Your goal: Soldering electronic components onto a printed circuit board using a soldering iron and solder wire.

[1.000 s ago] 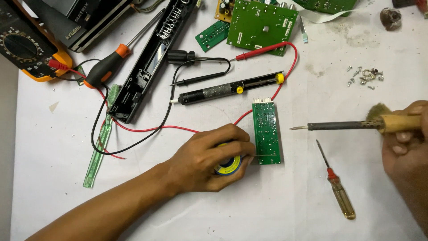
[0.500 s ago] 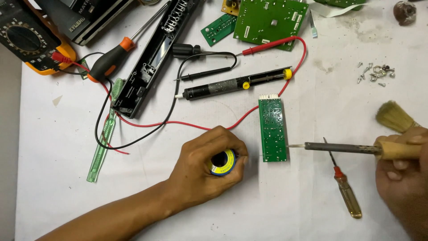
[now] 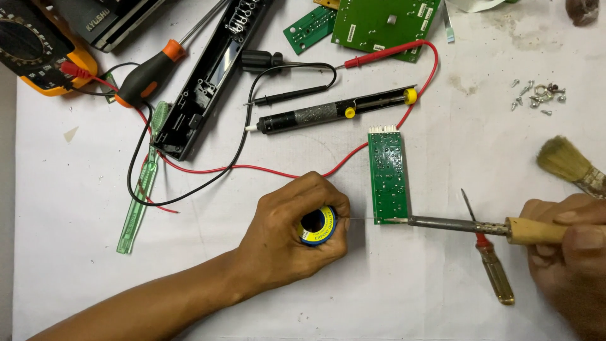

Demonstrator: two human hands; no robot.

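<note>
A: Two hands at work. Your left hand (image 3: 287, 237) is curled around a small solder spool (image 3: 317, 225), blue and yellow rimmed, feeding a thin bright wire toward three o'clock. Your right hand (image 3: 571, 252) is closed on the wooden handle of the soldering iron (image 3: 467, 223).

B: And the board?

A: Narrow green circuit board (image 3: 387, 177), matte, flat on the white table (image 3: 410, 297), at centre. Iron tip and solder wire meet at its six o'clock edge, so you appear to be mid-joint; how many joints are finished I cannot tell.

B: Other stock?

A: At twelve o'clock of the board, a black cylindrical desoldering pump (image 3: 328, 113) with yellow knob. Under the iron's shaft, a clear amber-handled screwdriver (image 3: 489, 265). At two o'clock, loose metal screws (image 3: 536, 96), so you likely have reassembly left. At three o'clock, a bristle brush (image 3: 568, 163). At ten o'clock, an open black plastic casing (image 3: 208, 82).
</note>
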